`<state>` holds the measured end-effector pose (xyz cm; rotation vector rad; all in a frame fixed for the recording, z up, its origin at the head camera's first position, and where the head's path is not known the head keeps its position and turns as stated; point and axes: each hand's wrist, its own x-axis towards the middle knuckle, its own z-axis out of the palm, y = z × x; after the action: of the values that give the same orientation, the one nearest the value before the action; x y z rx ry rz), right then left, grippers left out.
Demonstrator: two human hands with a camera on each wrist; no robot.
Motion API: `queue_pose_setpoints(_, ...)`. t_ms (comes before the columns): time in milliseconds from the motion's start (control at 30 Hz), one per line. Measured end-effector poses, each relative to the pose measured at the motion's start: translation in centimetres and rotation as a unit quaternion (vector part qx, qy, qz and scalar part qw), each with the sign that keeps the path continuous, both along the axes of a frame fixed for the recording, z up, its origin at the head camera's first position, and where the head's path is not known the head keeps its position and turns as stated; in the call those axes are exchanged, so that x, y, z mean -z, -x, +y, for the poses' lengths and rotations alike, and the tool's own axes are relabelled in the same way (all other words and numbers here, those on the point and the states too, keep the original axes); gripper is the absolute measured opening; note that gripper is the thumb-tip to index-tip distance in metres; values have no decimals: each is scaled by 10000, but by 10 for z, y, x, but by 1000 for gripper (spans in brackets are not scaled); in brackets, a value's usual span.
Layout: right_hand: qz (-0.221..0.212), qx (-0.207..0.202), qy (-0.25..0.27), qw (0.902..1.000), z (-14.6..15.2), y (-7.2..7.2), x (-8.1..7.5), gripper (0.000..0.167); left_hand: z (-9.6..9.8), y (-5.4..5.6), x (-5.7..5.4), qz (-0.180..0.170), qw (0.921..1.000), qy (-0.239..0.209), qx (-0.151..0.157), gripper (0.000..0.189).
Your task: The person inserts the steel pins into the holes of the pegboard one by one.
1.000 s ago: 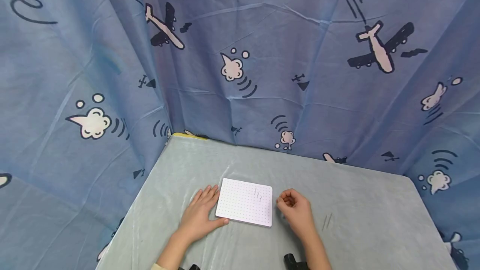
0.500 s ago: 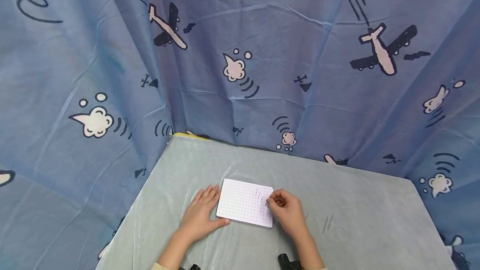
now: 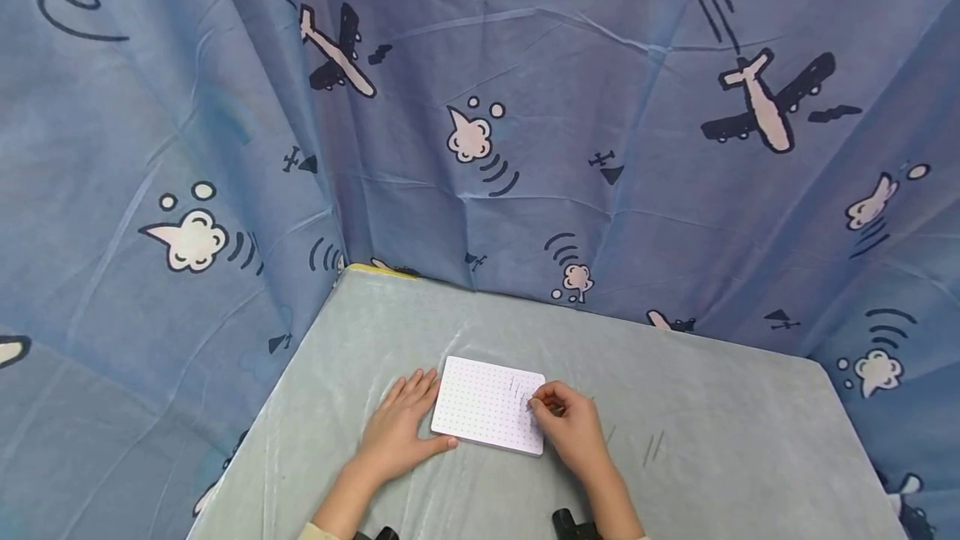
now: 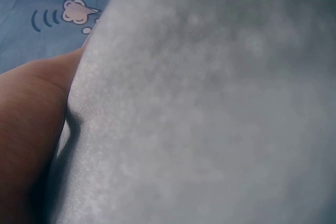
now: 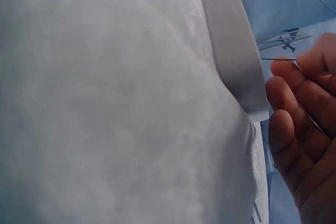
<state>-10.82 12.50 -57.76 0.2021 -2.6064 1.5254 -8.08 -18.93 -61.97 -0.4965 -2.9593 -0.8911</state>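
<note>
A white board with a grid of small dots or holes lies on the table. Thin metal needles stand upright near its right side; the right wrist view shows several standing needles above the board's edge. My right hand pinches another needle between thumb and index finger, its tip at the board's top surface. Whether it sits in a hole cannot be told. My left hand lies flat on the table, fingers spread, its fingertips and thumb against the board's left side.
Loose needles lie on the grey-green cloth-covered table, right of my right hand. A blue curtain printed with planes closes off the back and sides. Black wrist gear shows at the lower edge.
My right hand has moved left from beside the board to over its right edge, bringing the needle to the surface. My left hand stays in place.
</note>
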Motion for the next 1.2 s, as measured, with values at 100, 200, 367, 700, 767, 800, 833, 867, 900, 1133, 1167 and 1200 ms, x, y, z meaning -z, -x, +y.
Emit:
queue_pose_setpoints(100,-4,-51,-152,9999,0,0,-1,11,1,0,-1,-94,9999,48,-16,108)
queue_pose_setpoints(200,-70,-87,-288,9995,1,-1,-2,9,1,0,-2,-109,9999,42,-30,108)
queue_pose_setpoints(367,-183,-21,-527,9984,0,-2,-2,13,1,1,-1,-54,10000,-3,-36,108)
queue_pose_setpoints(700,-154,46,-842,9963,-2,-3,-1,16,1,0,1,-41,10000,51,-29,107)
queue_pose_setpoints(767,-153,51,-828,9964,-2,-3,-2,16,2,0,1,-27,10000,27,-27,107)
queue_pose_setpoints(800,-152,47,-804,9966,-2,-3,-2,16,2,0,1,0,10000,13,-29,107)
queue_pose_setpoints(833,-156,46,-767,9969,-2,-3,-2,16,2,0,2,28,10000,-1,-34,107)
queue_pose_setpoints(867,-172,49,-704,9974,-2,-4,-2,16,2,0,2,62,10000,-17,-37,107)
queue_pose_setpoints(900,-189,56,-642,9977,-1,-4,-2,16,2,0,3,105,9999,-32,-33,107)
queue_pose_setpoints(1133,-426,110,-507,9977,1,-5,-2,12,3,-1,3,176,9998,47,-27,107)
queue_pose_setpoints(1167,-446,74,-497,9977,2,-5,-2,11,2,-1,3,143,9999,68,-38,107)
queue_pose_setpoints(1200,-473,44,-478,9977,2,-5,-2,11,2,-1,2,107,9999,83,-47,107)
